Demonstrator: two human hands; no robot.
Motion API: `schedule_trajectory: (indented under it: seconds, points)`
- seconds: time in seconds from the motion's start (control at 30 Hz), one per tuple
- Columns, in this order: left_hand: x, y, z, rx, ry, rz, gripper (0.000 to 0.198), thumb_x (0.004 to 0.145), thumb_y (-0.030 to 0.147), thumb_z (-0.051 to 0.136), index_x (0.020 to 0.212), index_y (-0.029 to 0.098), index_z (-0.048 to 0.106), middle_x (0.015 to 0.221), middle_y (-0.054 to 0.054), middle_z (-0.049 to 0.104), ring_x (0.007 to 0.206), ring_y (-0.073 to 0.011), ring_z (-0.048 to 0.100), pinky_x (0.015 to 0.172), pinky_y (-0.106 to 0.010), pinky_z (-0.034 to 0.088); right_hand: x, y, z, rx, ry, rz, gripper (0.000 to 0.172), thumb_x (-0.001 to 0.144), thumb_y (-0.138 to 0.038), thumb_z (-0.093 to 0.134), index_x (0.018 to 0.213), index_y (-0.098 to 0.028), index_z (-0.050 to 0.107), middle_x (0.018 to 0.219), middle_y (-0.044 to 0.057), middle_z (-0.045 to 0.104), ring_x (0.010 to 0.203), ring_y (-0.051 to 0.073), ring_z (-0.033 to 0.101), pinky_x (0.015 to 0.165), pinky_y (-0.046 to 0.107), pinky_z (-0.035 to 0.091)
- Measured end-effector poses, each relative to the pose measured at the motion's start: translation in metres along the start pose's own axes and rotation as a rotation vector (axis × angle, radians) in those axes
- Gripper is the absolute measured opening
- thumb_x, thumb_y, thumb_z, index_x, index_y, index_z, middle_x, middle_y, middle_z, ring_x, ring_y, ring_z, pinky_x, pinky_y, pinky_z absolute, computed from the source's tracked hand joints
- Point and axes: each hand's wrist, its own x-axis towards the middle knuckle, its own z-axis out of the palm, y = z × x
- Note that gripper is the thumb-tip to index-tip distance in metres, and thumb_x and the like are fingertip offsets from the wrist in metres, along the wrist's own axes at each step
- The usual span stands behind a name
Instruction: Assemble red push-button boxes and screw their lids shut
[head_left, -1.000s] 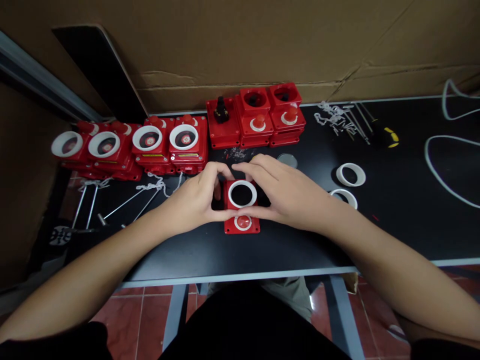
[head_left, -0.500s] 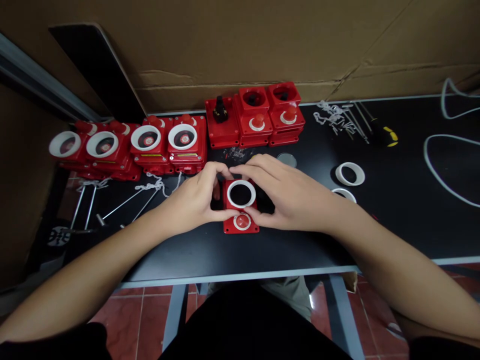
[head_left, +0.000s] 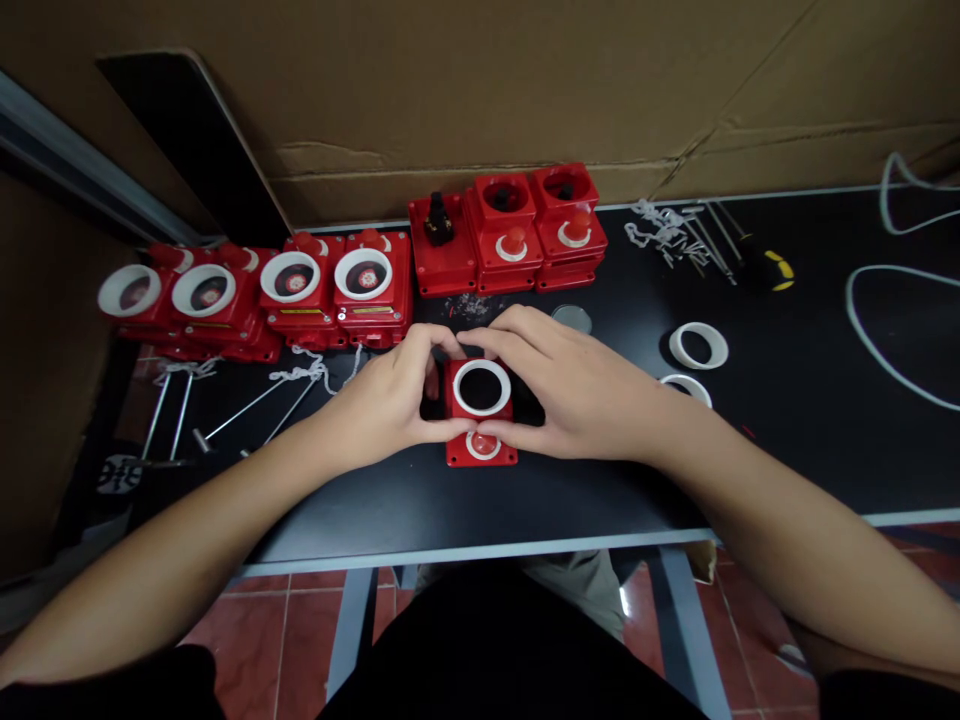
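Observation:
A red box cover lies on the dark bench in front of me, with a white ring seated on its raised square part and a clear red lamp on its near part. My left hand curls round the left side, thumb along the ring's near edge. From the right, my right hand does the same. Both thumb tips meet between ring and lamp. The fingers reach behind the far side, where their contact is partly hidden. Both hands are closed about the raised part.
Finished-looking red units with white rings stand at left. More red housings without rings are at the back. Loose white rings, a clear disc, a screwdriver, small metal rods and white cable lie to the right.
My right thumb has slid left along the ring's near edge to meet my left thumb. The box cover and my left hand stay nearly in place.

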Motion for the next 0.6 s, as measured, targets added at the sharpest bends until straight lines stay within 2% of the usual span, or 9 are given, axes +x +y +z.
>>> schedule_trajectory:
  seconds: [0.13, 0.23, 0.37, 0.47, 0.6]
  points:
    - [-0.0004, -0.0006, 0.0003, 0.012, -0.002, 0.008, 0.073, 0.088, 0.049, 0.097, 0.134, 0.025, 0.046, 0.096, 0.004, 0.063, 0.077, -0.0165, 0.066, 0.069, -0.028, 0.052, -0.0015, -0.0002, 0.0007, 0.097, -0.019, -0.009, 0.067, 0.096, -0.023, 0.068, 0.161, -0.017, 0.051, 0.143, 0.019, 0.067, 0.125, 0.031, 0.068, 0.105, 0.05, 0.065]
    - [-0.0008, -0.0005, 0.0001, 0.022, -0.006, -0.006, 0.074, 0.088, 0.05, 0.097, 0.135, 0.024, 0.046, 0.095, 0.004, 0.063, 0.076, -0.0167, 0.066, 0.068, -0.028, 0.051, -0.0024, -0.0001, 0.0032, 0.074, -0.003, -0.031, 0.07, 0.093, -0.015, 0.065, 0.161, -0.018, 0.051, 0.141, 0.017, 0.067, 0.125, 0.03, 0.068, 0.104, 0.049, 0.065]
    - [-0.0008, -0.0004, -0.0002, 0.028, -0.01, -0.012, 0.074, 0.088, 0.048, 0.097, 0.136, 0.025, 0.045, 0.095, 0.004, 0.063, 0.076, -0.0167, 0.067, 0.066, -0.028, 0.051, -0.0017, -0.0009, 0.004, 0.015, -0.005, 0.0, 0.067, 0.096, -0.026, 0.071, 0.16, -0.015, 0.053, 0.131, 0.017, 0.067, 0.113, 0.029, 0.067, 0.097, 0.047, 0.065]
    - [-0.0006, -0.0009, 0.0001, 0.018, -0.008, -0.014, 0.075, 0.087, 0.047, 0.098, 0.136, 0.025, 0.045, 0.095, 0.004, 0.064, 0.076, -0.017, 0.067, 0.066, -0.028, 0.05, -0.0015, -0.002, 0.0035, 0.032, -0.004, 0.027, 0.068, 0.098, -0.035, 0.072, 0.16, -0.017, 0.052, 0.13, 0.017, 0.066, 0.112, 0.029, 0.066, 0.096, 0.048, 0.065]
    - [-0.0006, -0.001, 0.0003, 0.021, -0.002, -0.006, 0.075, 0.087, 0.047, 0.097, 0.137, 0.024, 0.046, 0.095, 0.004, 0.063, 0.076, -0.0169, 0.067, 0.067, -0.028, 0.051, -0.0027, -0.0017, 0.0054, 0.066, -0.011, 0.005, 0.067, 0.096, -0.022, 0.066, 0.161, -0.017, 0.05, 0.138, 0.018, 0.066, 0.12, 0.03, 0.067, 0.099, 0.048, 0.064]
